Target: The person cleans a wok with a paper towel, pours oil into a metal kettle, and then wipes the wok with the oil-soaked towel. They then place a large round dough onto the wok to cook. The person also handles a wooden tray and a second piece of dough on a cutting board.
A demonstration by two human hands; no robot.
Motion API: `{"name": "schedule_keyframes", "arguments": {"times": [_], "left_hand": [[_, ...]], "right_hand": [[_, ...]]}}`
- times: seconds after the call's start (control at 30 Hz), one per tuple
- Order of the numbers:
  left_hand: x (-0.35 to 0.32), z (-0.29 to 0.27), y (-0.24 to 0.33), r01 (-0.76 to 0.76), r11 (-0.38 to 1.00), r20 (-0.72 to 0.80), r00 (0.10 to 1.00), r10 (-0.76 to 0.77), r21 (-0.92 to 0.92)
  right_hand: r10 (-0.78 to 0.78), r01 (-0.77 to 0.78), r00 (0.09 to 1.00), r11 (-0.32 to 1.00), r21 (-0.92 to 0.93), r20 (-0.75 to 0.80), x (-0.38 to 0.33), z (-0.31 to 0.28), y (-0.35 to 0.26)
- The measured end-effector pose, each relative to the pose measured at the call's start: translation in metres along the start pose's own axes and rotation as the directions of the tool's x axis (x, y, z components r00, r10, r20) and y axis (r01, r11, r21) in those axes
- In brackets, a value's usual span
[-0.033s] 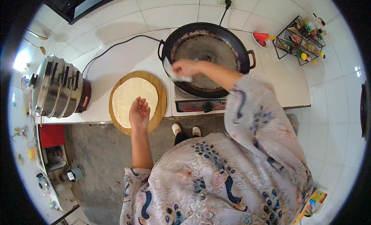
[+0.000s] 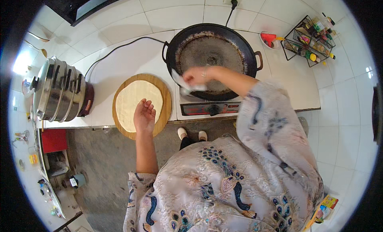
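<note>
My right hand [image 2: 194, 76] is over the near left rim of a large black pan [image 2: 215, 32]. It is closed on a white paper towel [image 2: 182, 84], whose loose ends are smeared by motion and lie against the rim. The pan's inner surface is dark and worn. To its left, a round, flat sheet of pale dough [image 2: 133, 100] lies on a round wooden board [image 2: 166, 112]. My left hand [image 2: 144, 115] hovers over the near right part of the dough, palm turned up, fingers loosely curled and nothing in them.
The pan stands on a burner [image 2: 211, 108] with a front knob. A stacked metal steamer [image 2: 60, 90] is at the left. Toward the back right are a white bowl [image 2: 271, 47] with a red tool inside and a black wire rack [image 2: 297, 42] of bottles. A black cord [image 2: 115, 47] crosses the counter.
My right hand has shifted slightly right and toward me along the pan rim, with the paper towel in it. My left hand is almost unmoved.
</note>
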State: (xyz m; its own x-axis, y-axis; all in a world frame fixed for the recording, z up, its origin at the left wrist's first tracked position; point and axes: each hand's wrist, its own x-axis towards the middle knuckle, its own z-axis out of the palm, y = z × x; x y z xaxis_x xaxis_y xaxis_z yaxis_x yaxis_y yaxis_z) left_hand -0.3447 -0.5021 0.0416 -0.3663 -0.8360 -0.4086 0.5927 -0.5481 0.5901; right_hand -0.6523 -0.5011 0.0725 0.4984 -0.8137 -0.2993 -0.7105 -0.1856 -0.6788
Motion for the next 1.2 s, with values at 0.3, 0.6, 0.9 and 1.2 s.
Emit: {"name": "schedule_keyframes", "arguments": {"times": [0.3,0.6,0.9,1.2], "left_hand": [[-0.055,0.143,-0.060,-0.014,0.925,0.519,0.831,-0.202,0.381],[-0.091,0.183,-0.110,-0.050,0.771,0.579,0.692,-0.432,0.635],[-0.140,0.119,-0.170,0.179,0.721,0.513,0.590,-0.624,0.670],[-0.237,0.152,-0.197,0.041,0.688,0.633,0.356,-0.688,0.725]], "right_hand": [[0.334,0.525,0.788,0.073,0.848,-0.517,-0.208,0.015,-0.043],[0.548,0.458,0.144,0.701,0.547,-0.824,-0.232,0.131,-0.079],[0.521,0.278,-0.362,0.852,0.444,-0.773,-0.231,0.242,-0.177],[0.479,-0.285,-0.575,0.642,0.711,-0.663,-0.293,0.299,-0.217]]}}
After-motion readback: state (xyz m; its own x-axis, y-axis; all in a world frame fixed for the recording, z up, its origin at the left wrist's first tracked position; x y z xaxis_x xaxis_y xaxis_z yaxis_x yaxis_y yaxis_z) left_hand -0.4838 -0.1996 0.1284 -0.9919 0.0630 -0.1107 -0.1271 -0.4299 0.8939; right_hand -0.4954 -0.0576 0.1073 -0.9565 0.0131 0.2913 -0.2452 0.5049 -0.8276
